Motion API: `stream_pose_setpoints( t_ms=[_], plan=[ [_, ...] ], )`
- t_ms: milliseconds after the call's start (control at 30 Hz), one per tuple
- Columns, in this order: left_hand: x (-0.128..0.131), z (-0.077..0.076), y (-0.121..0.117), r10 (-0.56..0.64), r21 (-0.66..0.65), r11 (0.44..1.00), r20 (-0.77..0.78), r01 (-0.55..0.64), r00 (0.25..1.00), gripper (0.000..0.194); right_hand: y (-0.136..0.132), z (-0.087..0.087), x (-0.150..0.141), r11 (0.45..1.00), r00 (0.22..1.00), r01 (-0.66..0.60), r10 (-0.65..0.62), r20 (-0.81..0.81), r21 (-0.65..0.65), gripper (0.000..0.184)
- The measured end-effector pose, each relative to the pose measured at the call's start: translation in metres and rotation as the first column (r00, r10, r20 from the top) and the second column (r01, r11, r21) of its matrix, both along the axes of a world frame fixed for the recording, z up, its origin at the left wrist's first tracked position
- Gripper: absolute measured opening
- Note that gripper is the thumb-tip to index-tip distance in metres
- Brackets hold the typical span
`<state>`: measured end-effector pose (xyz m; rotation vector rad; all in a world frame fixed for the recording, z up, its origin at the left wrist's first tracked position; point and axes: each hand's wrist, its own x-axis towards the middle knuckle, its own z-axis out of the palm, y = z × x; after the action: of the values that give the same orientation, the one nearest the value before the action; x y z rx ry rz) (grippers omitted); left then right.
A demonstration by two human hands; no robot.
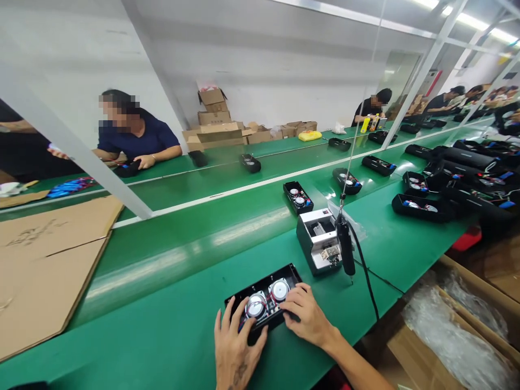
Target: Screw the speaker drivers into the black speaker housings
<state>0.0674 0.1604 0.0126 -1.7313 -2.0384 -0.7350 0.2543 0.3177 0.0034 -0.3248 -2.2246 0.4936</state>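
Observation:
A black speaker housing [291,271] lies face-up on the green bench, with two round silver speaker drivers and thin red and dark wires inside. My left hand [238,346] grips its left end, fingers spread over the wall beside the left driver [256,306] and thumb at the near edge. At the right end, my right hand [306,315] has bent fingers over the wall, their tips close to the right driver [279,291]. What lies under the fingertips is hidden.
Behind the housing stands a screw feeder [319,241]; a black electric screwdriver [346,246] hangs beside it. More housings [298,197] sit along the line and pile up at right. Flattened cardboard [49,260] covers the left. A co-worker [138,132] sits opposite.

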Motion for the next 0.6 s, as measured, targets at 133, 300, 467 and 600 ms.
stream_pose_setpoints(
  t_ms=[133, 300, 467, 600],
  plan=[
    [0.015, -0.005, 0.000, 0.067, 0.022, 0.997, 0.068, -0.068, 0.995, 0.017, -0.010, -0.004, 0.002, 0.997, 0.996, 0.078, -0.078, -0.041, -0.002, 0.030],
    [0.013, -0.011, -0.001, 0.072, 0.042, 0.996, 0.045, -0.074, 0.996, 0.019, -0.013, -0.006, -0.002, 0.992, 0.990, 0.126, -0.126, -0.055, -0.011, 0.027],
    [0.019, -0.016, -0.001, 0.130, 0.109, 0.986, -0.009, -0.128, 0.992, 0.017, -0.014, -0.005, -0.005, 0.989, 0.986, 0.145, -0.145, -0.087, -0.006, 0.026],
    [0.025, -0.010, 0.005, 0.168, 0.191, 0.969, -0.050, -0.155, 0.985, 0.010, -0.016, -0.004, -0.007, 0.986, 0.979, 0.169, -0.167, -0.115, 0.009, 0.024]
  ],
)
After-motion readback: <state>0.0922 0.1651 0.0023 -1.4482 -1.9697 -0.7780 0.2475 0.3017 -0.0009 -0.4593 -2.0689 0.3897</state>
